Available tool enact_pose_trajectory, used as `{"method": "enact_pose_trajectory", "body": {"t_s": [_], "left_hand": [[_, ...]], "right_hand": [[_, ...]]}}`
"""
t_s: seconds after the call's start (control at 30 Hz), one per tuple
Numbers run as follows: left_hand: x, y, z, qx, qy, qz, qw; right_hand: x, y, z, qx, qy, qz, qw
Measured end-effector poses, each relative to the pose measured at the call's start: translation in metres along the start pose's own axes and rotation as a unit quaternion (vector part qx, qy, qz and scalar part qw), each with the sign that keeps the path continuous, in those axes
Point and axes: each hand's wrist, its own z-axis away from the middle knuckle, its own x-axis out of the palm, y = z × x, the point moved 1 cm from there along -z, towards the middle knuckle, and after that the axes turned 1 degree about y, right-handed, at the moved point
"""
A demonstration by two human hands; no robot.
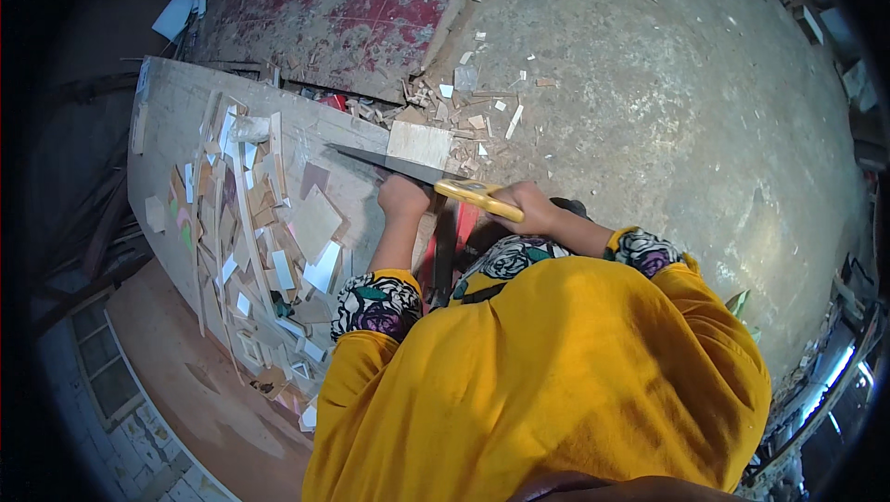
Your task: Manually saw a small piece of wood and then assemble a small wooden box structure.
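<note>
My right hand (528, 205) is closed around the yellow handle of a handsaw (399, 166). Its dark blade points left and slants slightly away from me, crossing over a small pale wooden board (419, 140). Just on the near side of the blade, my left hand (404, 196) is closed at the board's near end. The blade hides part of its fingers and the spot where the saw meets the wood. Below my hands, a red and dark support (454, 233) shows partly between my left arm and my patterned clothing.
To the left, a large wooden panel (357, 136) bears scattered offcuts, long strips (246, 215) and a clear roll (250, 128). Wood scraps (477, 122) litter the concrete floor (649, 85) ahead. Farther off is a stained red tiled floor (343, 11). Timber lines the left side.
</note>
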Motion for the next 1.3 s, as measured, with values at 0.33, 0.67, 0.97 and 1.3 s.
{"method": "enact_pose_trajectory", "body": {"t_s": [0.33,0.67,0.97,1.3], "left_hand": [[-0.022,0.014,0.012,0.032,0.02,-0.001,0.999],[-0.018,0.008,0.004,0.04,0.058,0.021,0.997],[-0.013,0.002,-0.005,0.04,0.056,-0.008,0.998],[-0.024,0.008,0.004,0.054,0.04,-0.038,0.997]], "right_hand": [[-0.009,0.002,0.023,0.018,-0.003,0.011,1.0],[-0.045,-0.019,0.071,0.051,0.009,-0.018,0.999],[-0.025,-0.006,0.016,0.018,-0.026,0.015,0.999],[-0.039,-0.003,0.038,0.001,-0.032,0.059,0.998]]}}
